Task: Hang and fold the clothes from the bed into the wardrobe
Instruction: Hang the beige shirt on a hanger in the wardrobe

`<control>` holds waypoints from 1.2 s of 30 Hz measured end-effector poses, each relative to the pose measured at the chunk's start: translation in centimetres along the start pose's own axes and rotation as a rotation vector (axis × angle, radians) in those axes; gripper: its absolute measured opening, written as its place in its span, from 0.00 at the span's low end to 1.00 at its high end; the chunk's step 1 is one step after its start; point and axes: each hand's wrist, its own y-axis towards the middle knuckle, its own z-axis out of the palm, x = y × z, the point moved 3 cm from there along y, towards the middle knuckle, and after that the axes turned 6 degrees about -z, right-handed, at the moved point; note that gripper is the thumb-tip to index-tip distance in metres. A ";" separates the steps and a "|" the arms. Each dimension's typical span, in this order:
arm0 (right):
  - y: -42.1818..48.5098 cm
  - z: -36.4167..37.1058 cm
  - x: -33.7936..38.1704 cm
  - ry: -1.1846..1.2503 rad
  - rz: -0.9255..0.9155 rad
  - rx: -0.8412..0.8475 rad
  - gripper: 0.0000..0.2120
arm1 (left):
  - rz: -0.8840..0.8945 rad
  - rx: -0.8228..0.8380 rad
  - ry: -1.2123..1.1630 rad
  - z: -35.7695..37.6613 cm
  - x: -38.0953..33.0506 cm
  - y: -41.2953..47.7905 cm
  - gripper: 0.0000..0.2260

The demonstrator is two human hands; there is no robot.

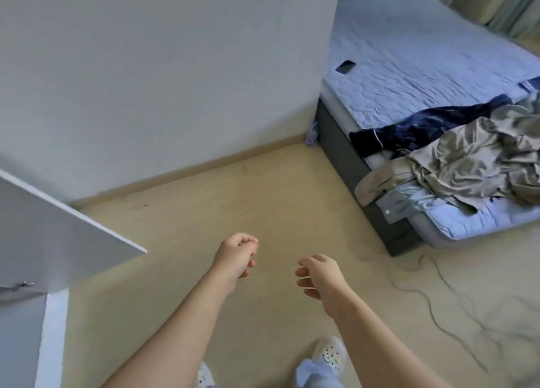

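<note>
A pile of clothes lies on the near corner of the bed (409, 66), at the right. On top is an olive-grey satin garment (473, 159), behind it a dark navy garment (415, 130), and under them a light blue shirt (409, 200) hangs over the edge. An open white wardrobe door (58, 227) juts in at the lower left. My left hand (236, 256) and my right hand (318, 273) hover over the floor, fingers loosely curled, holding nothing.
A dark phone (345, 67) lies on the light blue mattress pad near the wall. A thin cable (438, 282) snakes across the beige floor by the bed's corner. A small purple object (312, 135) sits in the wall corner. My feet in white clogs (328, 355) stand below.
</note>
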 end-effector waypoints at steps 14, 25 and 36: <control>1.9 -28.7 -0.5 0.310 0.022 -0.300 0.04 | 0.107 0.418 0.322 30.8 -12.0 -4.2 0.07; 11.8 -42.6 5.9 0.436 0.059 -0.470 0.08 | 0.215 0.585 0.475 46.2 -24.1 1.4 0.06; 22.1 -51.2 11.3 0.653 0.158 -0.478 0.08 | 0.163 0.595 0.612 57.5 -34.5 8.0 0.07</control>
